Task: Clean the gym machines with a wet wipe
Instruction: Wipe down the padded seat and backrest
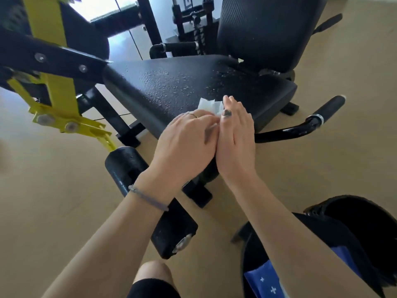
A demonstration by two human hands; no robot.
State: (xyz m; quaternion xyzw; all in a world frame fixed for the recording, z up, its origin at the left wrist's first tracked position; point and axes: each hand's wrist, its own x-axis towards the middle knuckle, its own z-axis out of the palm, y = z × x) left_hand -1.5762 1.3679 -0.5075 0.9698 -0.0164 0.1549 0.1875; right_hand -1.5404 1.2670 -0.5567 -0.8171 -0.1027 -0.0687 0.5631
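A black padded seat (171,82) of a gym machine lies in front of me, its surface dotted with water drops. A white wet wipe (209,106) sits at the seat's near edge, partly hidden by my fingers. My left hand (184,143) and my right hand (234,136) are side by side over the front edge of the seat, both holding the wipe between their fingertips. The black backrest (268,33) stands upright behind the seat.
A yellow and black lever arm (53,67) crosses at the left. A black foam roller (148,201) lies below my left wrist. A black side handle (318,119) sticks out at the right. A black bin with a blue packet (343,244) stands on the beige floor at lower right.
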